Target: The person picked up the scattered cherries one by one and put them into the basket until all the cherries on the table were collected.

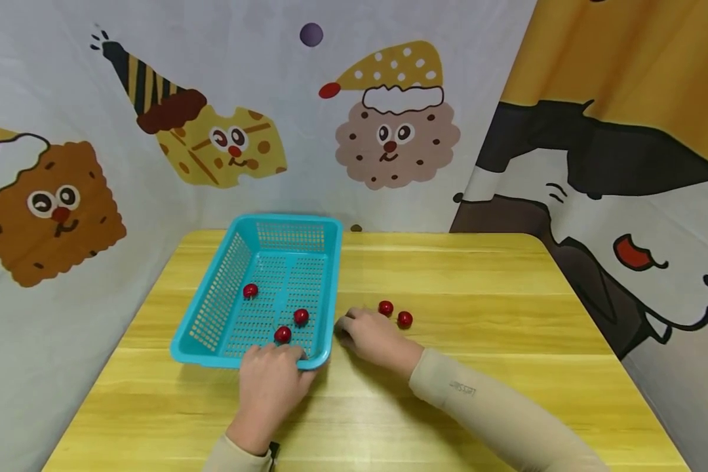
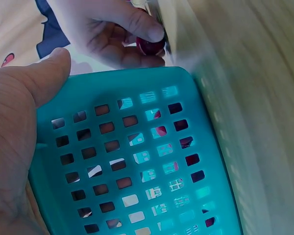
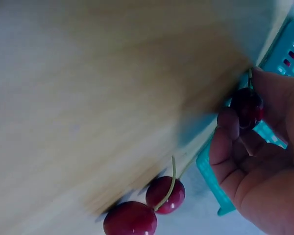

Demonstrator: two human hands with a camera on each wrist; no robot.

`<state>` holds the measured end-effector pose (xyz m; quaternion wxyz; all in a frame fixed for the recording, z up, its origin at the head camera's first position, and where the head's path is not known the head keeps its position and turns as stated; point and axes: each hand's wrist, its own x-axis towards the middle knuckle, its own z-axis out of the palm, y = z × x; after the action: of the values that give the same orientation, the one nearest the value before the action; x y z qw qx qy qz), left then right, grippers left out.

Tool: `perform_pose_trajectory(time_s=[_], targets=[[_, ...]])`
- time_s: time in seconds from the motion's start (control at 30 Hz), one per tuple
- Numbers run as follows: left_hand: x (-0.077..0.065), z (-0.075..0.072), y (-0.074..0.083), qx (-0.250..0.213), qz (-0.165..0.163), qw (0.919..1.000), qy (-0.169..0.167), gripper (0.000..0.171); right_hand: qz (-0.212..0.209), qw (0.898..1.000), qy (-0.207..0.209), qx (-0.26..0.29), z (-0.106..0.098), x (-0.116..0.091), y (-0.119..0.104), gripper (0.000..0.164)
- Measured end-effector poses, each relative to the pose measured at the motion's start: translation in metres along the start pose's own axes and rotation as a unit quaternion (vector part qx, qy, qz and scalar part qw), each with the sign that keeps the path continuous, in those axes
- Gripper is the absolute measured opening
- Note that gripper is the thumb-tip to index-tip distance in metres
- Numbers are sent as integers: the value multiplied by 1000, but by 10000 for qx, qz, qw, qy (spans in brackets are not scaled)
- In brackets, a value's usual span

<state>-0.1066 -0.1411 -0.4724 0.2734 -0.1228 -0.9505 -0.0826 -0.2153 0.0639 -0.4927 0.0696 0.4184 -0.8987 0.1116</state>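
In the head view a blue plastic basket [image 1: 179, 341] with perforated walls stands on the table, and three red cherries, one of them a cherry [image 1: 250, 291] at the left, lie inside. My left hand [image 1: 271, 380] grips the basket's near rim, fingers over the edge and thumb outside. Just right of the basket is my right hand [image 1: 374, 337], pinching a dark red cherry [image 3: 247, 107] with a stem between thumb and fingers. Two more cherries, a farther cherry [image 1: 386, 307] and a nearer cherry [image 1: 404, 320], rest on the table beyond the right hand.
The wooden table [image 1: 478, 288] reaches back to a pale curtain [image 1: 307, 164] printed with cartoon biscuits and cheese. At the right hangs a patterned cloth [image 1: 625, 164] with a large cartoon animal.
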Motion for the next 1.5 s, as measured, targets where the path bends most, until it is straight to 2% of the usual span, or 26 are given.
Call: perform_pose_trajectory(time_s=[0.13, 0.33, 0.4, 0.5, 0.63, 0.77, 0.9, 1.1, 1.23, 1.37, 1.5], targets=[[0, 0, 0, 0, 20, 10000, 80, 36, -19, 9999, 141, 70, -15, -1, 1, 18], [1, 0, -1, -13, 49, 10000, 80, 37, 18, 9986, 522, 99, -56, 5, 5, 22], [1, 1, -1, -22, 50, 10000, 49, 39, 70, 9978, 600, 261, -70, 9, 4, 25], [0, 1, -2, -33, 34, 10000, 22, 41, 95, 9942, 681, 831, -86, 18, 0, 29], [0, 0, -5, -20, 24, 9999, 95, 44, 14, 9851, 658, 1586, -91, 42, -11, 31], [-1, 0, -4, -11, 116, 9997, 234, 44, 175, 9833, 424, 1760, -76, 68, -21, 33], [-2, 0, -3, -28, 198, 9996, 208, 42, 462, 9901, 169, 1315, -57, 85, -27, 36], [-1, -1, -3, 12, 104, 9998, 143, 40, 183, 9995, 31, 259, -38, 99, -36, 35], [-1, -2, -3, -5, 111, 9998, 169, 40, 280, 9985, -423, -188, -32, 105, -40, 35], [0, -2, -2, -24, 122, 9998, 162, 41, 417, 9926, -926, -659, -29, 109, -42, 38], [0, -1, 0, -21, 126, 9998, 169, 40, 437, 9887, -1183, -816, -27, 108, -41, 40]])
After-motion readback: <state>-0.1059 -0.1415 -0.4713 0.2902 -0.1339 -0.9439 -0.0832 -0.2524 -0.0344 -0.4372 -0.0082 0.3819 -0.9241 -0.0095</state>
